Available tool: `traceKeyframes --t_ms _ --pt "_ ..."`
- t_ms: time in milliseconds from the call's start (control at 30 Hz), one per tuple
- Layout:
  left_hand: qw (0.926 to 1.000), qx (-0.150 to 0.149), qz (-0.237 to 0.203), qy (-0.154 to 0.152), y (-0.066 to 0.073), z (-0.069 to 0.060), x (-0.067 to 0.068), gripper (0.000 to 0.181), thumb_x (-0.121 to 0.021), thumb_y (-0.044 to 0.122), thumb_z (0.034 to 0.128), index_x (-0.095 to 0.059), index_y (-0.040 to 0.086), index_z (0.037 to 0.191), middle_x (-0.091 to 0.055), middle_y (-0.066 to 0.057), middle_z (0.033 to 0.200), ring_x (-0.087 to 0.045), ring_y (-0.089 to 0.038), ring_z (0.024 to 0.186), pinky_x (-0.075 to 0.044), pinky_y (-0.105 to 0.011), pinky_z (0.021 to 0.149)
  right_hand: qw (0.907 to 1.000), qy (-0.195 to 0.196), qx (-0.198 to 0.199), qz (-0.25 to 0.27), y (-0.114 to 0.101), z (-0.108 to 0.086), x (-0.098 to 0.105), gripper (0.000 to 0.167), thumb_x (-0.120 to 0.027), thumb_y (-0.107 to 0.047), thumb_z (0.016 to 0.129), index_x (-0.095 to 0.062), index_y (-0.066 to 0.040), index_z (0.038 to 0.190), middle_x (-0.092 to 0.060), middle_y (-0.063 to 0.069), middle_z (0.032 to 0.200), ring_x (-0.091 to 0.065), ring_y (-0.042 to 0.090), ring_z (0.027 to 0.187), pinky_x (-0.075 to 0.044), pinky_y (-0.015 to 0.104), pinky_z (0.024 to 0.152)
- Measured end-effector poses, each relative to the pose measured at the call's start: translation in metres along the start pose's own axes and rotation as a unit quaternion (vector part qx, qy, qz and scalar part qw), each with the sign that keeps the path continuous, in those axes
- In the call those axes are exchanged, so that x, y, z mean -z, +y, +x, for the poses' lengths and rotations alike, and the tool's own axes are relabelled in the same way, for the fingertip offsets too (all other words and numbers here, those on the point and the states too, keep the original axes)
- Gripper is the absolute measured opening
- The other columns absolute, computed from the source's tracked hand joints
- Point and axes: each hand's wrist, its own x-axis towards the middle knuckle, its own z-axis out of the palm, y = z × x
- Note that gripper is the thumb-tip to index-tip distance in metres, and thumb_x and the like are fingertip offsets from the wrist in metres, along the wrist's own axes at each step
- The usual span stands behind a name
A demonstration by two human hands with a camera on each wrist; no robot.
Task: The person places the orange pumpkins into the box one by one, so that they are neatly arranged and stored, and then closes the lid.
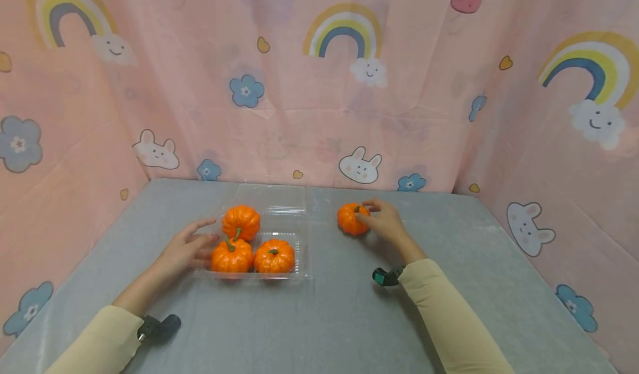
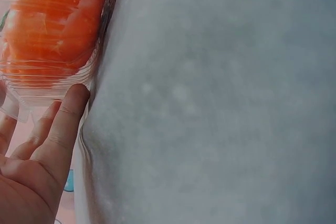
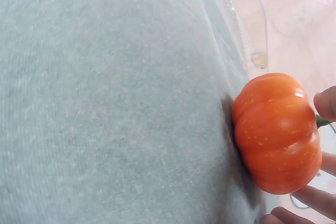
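Note:
A clear plastic clamshell box (image 1: 302, 252) stands on the grey table with its lid folded back. Three small orange pumpkins lie inside: one at the back (image 1: 242, 222), one at front left (image 1: 232, 257) and one at front right (image 1: 274, 256). My left hand (image 1: 184, 249) rests its extended fingers against the box's left side; the left wrist view shows a fingertip (image 2: 77, 94) at the ribbed wall. To the right of the box, a fourth pumpkin (image 3: 278, 135) sits on the table. Around its top and far side is my right hand (image 1: 386, 223), thumb (image 3: 326, 103) by the green stem, fingers loosely spread.
The box's open lid (image 1: 272, 197) lies toward the back of the table (image 1: 339, 318). A pink patterned curtain (image 1: 299, 130) encloses the back and both sides. Dark wrist-worn devices sit at the left wrist (image 1: 160, 328) and right wrist (image 1: 386, 277).

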Motion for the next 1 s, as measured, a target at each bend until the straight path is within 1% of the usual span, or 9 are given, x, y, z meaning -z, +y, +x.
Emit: traceKeyframes --t_ms 200,367,567,767,1000 --pt "1.0 -0.002 -0.004 -0.002 0.0 0.0009 0.0 0.055 -0.042 0.034 0.1033 -0.025 0.011 0.151 -0.044 -0.032 0.142 -0.069 -0.03 0.1 -0.06 -0.037 0.079 0.9998 -0.005 -0.019 0.007 0.0011 0.0003 -0.0017 0.056 -0.064 -0.039 0.088 -0.052 -0.01 0.134 -0.051 0.022 0.137 -0.047 0.04 0.124 -0.042 0.057 0.103" --pt "0.9999 -0.007 -0.009 -0.007 0.0003 0.0011 0.0001 0.056 -0.042 0.034 0.1033 -0.024 0.01 0.151 -0.044 -0.032 0.142 -0.069 -0.029 0.099 -0.06 -0.037 0.079 0.9998 -0.007 -0.018 0.009 0.0026 0.0001 -0.0025 0.057 -0.064 -0.039 0.088 -0.051 -0.009 0.135 -0.05 0.023 0.138 -0.047 0.04 0.124 -0.043 0.056 0.102" --pt "0.9999 -0.006 -0.01 -0.006 0.0007 0.0002 0.0 0.057 -0.042 0.034 0.1031 -0.024 0.01 0.151 -0.044 -0.031 0.142 -0.069 -0.029 0.1 -0.06 -0.038 0.079 0.9998 -0.009 -0.012 0.014 0.0027 -0.0015 -0.0035 0.057 -0.064 -0.039 0.088 -0.051 -0.009 0.135 -0.051 0.022 0.136 -0.051 0.038 0.119 -0.048 0.053 0.098" --pt "0.9999 -0.007 -0.01 -0.005 0.0002 0.0001 0.0002 0.056 -0.042 0.032 0.1033 -0.024 0.01 0.151 -0.044 -0.032 0.142 -0.069 -0.03 0.1 -0.06 -0.038 0.079 0.9996 -0.009 -0.018 0.021 0.0011 -0.0024 -0.0056 0.057 -0.065 -0.038 0.088 -0.05 -0.011 0.136 -0.051 0.021 0.137 -0.05 0.038 0.119 -0.049 0.052 0.098" --pt "0.9999 -0.008 -0.009 -0.003 -0.0005 0.0006 -0.0002 0.057 -0.042 0.033 0.1034 -0.023 0.01 0.152 -0.044 -0.032 0.142 -0.069 -0.03 0.1 -0.06 -0.038 0.078 0.998 -0.021 -0.027 0.054 -0.0053 -0.0044 -0.0084 0.057 -0.066 -0.033 0.088 -0.048 -0.015 0.138 -0.048 0.02 0.138 -0.056 0.035 0.113 -0.058 0.04 0.085"
